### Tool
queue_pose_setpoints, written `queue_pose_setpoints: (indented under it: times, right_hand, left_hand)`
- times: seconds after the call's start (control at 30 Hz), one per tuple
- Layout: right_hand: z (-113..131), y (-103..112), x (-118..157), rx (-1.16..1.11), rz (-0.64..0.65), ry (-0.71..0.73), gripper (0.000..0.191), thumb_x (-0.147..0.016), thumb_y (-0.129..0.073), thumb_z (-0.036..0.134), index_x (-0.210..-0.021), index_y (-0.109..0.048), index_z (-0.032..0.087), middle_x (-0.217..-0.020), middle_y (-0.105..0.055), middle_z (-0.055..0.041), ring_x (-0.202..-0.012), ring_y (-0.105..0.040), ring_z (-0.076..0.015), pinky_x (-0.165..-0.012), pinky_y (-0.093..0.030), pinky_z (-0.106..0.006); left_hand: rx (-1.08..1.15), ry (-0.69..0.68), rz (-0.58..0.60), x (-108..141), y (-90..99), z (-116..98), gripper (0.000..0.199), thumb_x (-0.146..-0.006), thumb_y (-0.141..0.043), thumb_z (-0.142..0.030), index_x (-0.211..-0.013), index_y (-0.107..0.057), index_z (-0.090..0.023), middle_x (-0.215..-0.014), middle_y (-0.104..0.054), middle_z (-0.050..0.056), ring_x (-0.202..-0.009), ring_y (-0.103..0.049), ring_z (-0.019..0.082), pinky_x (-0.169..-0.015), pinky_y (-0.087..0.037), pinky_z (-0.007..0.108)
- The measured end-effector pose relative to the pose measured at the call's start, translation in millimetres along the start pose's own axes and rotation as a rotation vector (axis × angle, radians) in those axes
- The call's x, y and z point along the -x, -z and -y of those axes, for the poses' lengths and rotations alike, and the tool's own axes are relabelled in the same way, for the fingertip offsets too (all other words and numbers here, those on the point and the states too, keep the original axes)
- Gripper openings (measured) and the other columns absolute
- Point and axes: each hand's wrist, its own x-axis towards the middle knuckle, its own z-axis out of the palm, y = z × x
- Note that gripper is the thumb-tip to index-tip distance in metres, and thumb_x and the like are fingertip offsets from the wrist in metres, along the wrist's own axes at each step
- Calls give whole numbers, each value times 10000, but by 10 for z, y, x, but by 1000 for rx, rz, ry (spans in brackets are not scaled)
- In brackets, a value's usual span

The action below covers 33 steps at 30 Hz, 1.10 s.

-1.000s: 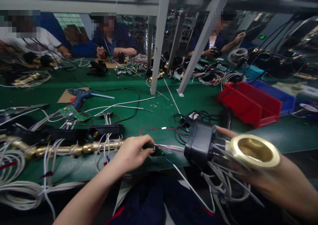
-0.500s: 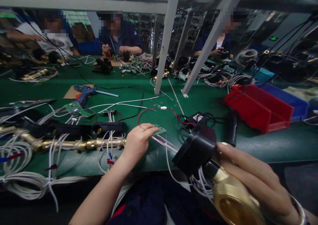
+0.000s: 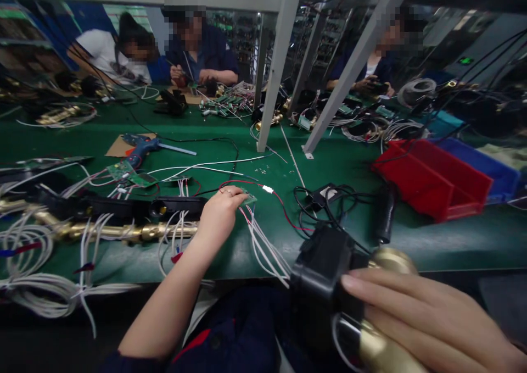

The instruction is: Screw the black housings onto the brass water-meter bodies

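Between its fingertips, my left hand (image 3: 220, 211) pinches a small green circuit board (image 3: 249, 198) above the bench. White wires (image 3: 263, 244) run from the board to a black plastic housing (image 3: 323, 268) on a brass pipe fitting (image 3: 387, 345). My right hand (image 3: 428, 312) is wrapped over this housing and fitting at the bench's front edge; some of its fingers are hidden. A thin red-and-black lead with a white connector (image 3: 268, 189) also loops between the board and the housing.
On the left lies a row of brass fittings (image 3: 152, 230) with black housings and coiled white cables (image 3: 45, 307). A glue gun (image 3: 142, 149) rests behind them. Red bin (image 3: 436, 186) and blue bin (image 3: 486, 170) stand right. Metal posts (image 3: 280, 65) rise mid-bench. Several people work opposite.
My left hand has drawn the circuit board left and slightly away. The housing and brass fitting have turned and dropped lower in my right hand, and the white wires now spread out.
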Motion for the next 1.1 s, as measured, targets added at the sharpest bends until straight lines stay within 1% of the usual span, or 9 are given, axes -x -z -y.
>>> queue_pose_setpoints:
  times: [0.1, 0.27, 0.4, 0.53, 0.63, 0.8, 0.87, 0.97, 1.1]
  right_hand:
    - [21, -89, -388, 49, 68, 202, 358, -953, -302, 129, -889, -648, 197, -1133, -665, -54, -958, -626, -177, -732, -534, -259]
    - [-3, -292, -603, -1, 116, 245, 261, -879, -382, 58, -856, -627, 146, -1197, -627, -96, -874, -629, -218, -667, -544, -315]
    - [-144, -340, -725, -315, 221, -38, 304, -721, -457, 12, -953, -601, 146, -1232, -594, -111, -984, -608, -202, -770, -503, -284]
    - [-370, -427, -896, -567, 229, -387, 235, -624, -479, 74, -817, -584, 158, -814, -641, -28, -660, -568, -136, -572, -419, -213]
    - [-523, -520, -932, -681, 229, -581, 109, -617, -495, 151, -703, -560, 160, -597, -514, 29, -523, -447, -107, -472, -323, -206]
    - [-638, -568, -860, -935, 126, -784, 97, -601, -560, 233, -660, -588, 161, -582, -533, 14, -575, -497, -144, -518, -371, -226]
    - [-651, -551, -822, -993, 70, -839, 117, -583, -576, 233, -669, -604, 160, -620, -577, 0, -616, -530, -165, -553, -402, -240]
    - [-673, -545, -749, -1056, 9, -948, 157, -554, -593, 222, -693, -609, 151, -639, -599, -4, -599, -531, -160, -555, -416, -247]
    - [-704, -594, -659, -1158, -76, -1062, 155, -516, -614, 217, -646, -564, 147, -555, -536, 24, -503, -463, -112, -474, -354, -216]
  left_hand:
    - [-54, 8, 135, -106, -15, -56, 384, -783, -437, 17, -1020, -674, -172, -1086, -661, 68, -1023, -591, 210, -902, -469, 329]
    - [-86, 53, 255, -242, -108, -72, 397, -765, -422, 27, -1028, -662, -149, -1138, -641, 90, -1082, -568, 208, -962, -431, 326]
    - [-76, 33, 346, -199, -172, -69, 457, -725, -420, 67, -1032, -665, -167, -1280, -564, 89, -1209, -490, 228, -1010, -400, 381]
    - [-69, 37, 401, 0, -76, -121, 524, -714, -398, 88, -1088, -641, -186, -1326, -525, 96, -1267, -435, 258, -981, -426, 443]
    - [-81, 68, 332, 213, 14, -152, 510, -737, -398, 64, -1120, -628, -181, -1298, -547, 108, -1262, -438, 277, -957, -453, 454]
    - [-81, 142, 133, 583, -16, -112, 386, -829, -430, -44, -1095, -647, -220, -1251, -585, 105, -1219, -490, 270, -1003, -375, 560]
    - [-63, 176, 140, 679, 19, -79, 311, -847, -473, -117, -1047, -674, -245, -1250, -586, 94, -1248, -450, 320, -966, -377, 617]
    - [71, 72, 192, 714, 228, -45, 227, -862, -514, -229, -994, -696, -262, -1141, -658, 58, -1183, -519, 302, -934, -453, 539]
    - [127, 57, -230, 566, 520, -165, 245, -903, -474, -291, -1000, -677, -193, -989, -704, 63, -1046, -605, 221, -934, -481, 407]
